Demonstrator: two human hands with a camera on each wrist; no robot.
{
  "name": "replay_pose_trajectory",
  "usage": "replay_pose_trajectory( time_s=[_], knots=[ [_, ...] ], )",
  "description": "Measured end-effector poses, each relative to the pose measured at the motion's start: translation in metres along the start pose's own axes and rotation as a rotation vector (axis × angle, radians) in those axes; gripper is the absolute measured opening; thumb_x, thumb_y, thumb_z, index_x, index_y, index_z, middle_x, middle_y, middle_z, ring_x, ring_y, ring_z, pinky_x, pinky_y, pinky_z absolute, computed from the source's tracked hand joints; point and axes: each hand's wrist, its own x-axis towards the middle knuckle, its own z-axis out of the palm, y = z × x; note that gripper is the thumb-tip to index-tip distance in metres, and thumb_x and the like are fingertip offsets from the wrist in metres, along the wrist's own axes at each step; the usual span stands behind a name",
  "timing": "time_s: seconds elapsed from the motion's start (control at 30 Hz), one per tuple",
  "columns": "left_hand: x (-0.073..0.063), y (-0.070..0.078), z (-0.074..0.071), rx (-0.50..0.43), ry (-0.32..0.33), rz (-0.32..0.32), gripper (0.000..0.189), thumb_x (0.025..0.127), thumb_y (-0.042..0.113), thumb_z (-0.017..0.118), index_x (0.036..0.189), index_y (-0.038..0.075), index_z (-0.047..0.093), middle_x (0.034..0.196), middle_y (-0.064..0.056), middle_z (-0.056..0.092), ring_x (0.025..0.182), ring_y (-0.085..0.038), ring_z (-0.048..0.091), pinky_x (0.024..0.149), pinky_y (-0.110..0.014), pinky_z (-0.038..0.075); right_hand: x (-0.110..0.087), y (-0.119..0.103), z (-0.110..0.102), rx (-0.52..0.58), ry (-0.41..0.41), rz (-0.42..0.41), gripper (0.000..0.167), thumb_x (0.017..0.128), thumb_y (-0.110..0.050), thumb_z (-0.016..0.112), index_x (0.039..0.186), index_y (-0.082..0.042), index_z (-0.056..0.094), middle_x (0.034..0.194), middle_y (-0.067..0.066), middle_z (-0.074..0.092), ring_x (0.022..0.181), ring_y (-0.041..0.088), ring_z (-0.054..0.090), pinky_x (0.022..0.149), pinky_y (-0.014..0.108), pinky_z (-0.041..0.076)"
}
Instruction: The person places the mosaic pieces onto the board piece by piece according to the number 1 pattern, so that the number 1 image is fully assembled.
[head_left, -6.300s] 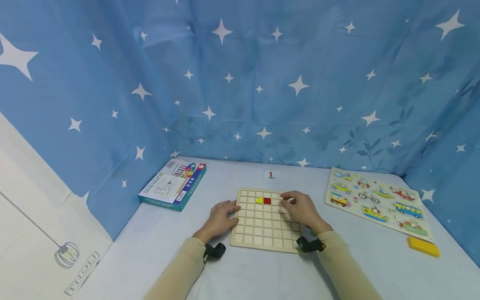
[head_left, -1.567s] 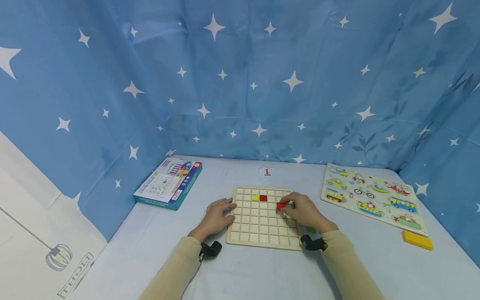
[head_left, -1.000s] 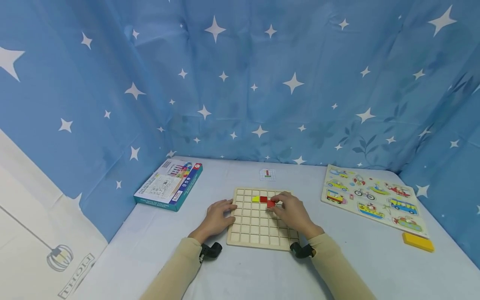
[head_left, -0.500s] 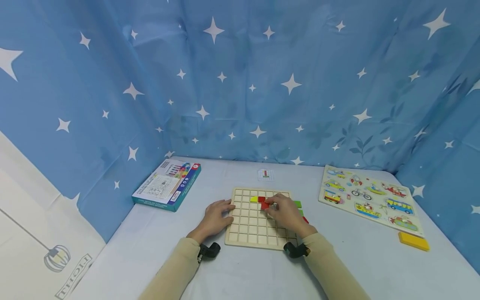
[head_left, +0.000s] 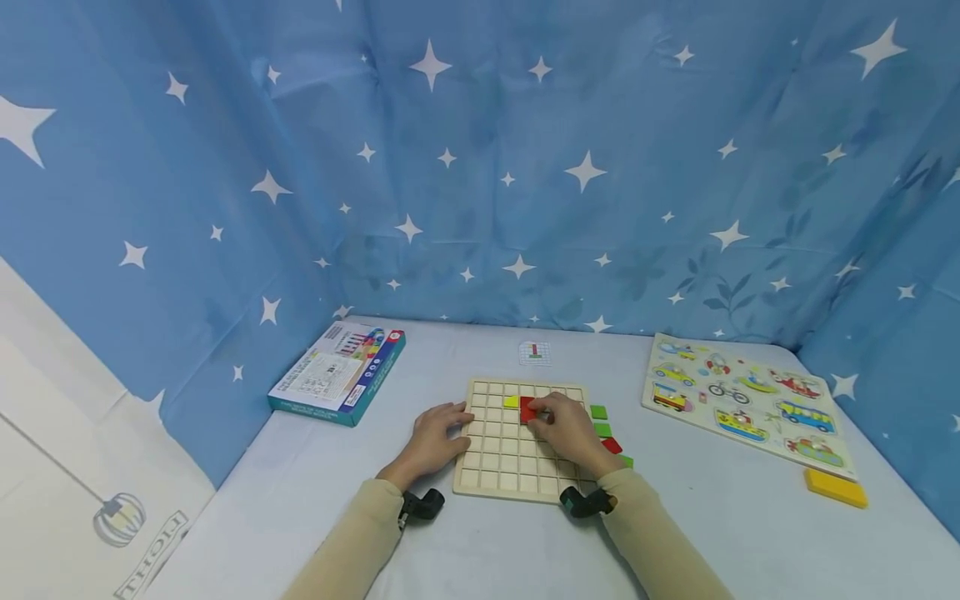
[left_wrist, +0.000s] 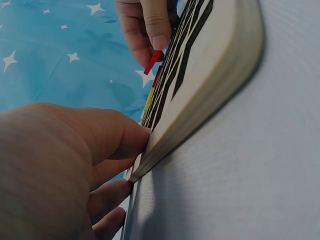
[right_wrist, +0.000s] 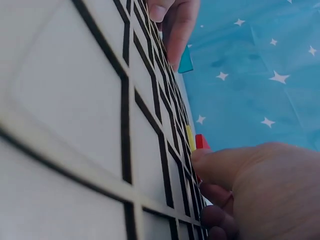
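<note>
My right hand (head_left: 566,432) pinches a red square tile (head_left: 527,417) between thumb and fingertips over the upper middle of the wooden grid board (head_left: 498,482). In the left wrist view, this held tile (left_wrist: 152,62) stands tilted at the grid. A second red tile (left_wrist: 157,77) lies in the grid beyond it, beside a yellow tile (head_left: 512,402). At the board's left edge my left hand (head_left: 433,438) rests with relaxed fingers; its thumb (left_wrist: 132,137) touches the rim and the other fingertips lie along the side.
Loose green tiles (head_left: 602,430) and a red piece (head_left: 611,445) lie at the board's right edge. Behind the board is a small pattern card (head_left: 535,353). A puzzle box (head_left: 337,373) lies at left; a vehicle puzzle board (head_left: 742,408) and yellow block (head_left: 836,488) are at right.
My right hand has carried the red tile leftward across the board to just below the placed red tile. The loose tiles at right have come into view. My left hand has stayed put.
</note>
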Motion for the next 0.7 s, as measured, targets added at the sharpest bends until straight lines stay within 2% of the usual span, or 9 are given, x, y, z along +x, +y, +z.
replay_pose_trajectory(
  time_s=[0.3, 0.7],
  knots=[
    [-0.0002, 0.0002, -0.0003, 0.014, 0.001, 0.003, 0.04, 0.088, 0.016, 0.067, 0.127, 0.007, 0.064, 0.146, -0.012, 0.048, 0.139, -0.034, 0.036, 0.114, -0.056, 0.019, -0.0002, 0.003, 0.0046, 0.012, 0.042, 0.002, 0.027, 0.083, -0.012, 0.077, 0.11, -0.008, 0.073, 0.099, 0.001, 0.065, 0.072, 0.012, 0.052, 0.062, 0.026, 0.045],
    [0.0012, -0.0004, 0.0006, 0.013, 0.005, 0.008, 0.04, 0.087, 0.016, 0.067, 0.126, 0.007, 0.065, 0.146, -0.012, 0.049, 0.139, -0.034, 0.036, 0.113, -0.056, 0.02, -0.0004, 0.0005, 0.0066, -0.023, 0.043, 0.031, 0.026, 0.084, -0.014, 0.077, 0.109, -0.009, 0.073, 0.1, 0.002, 0.063, 0.074, 0.012, 0.051, 0.063, 0.028, 0.044]
  ],
)
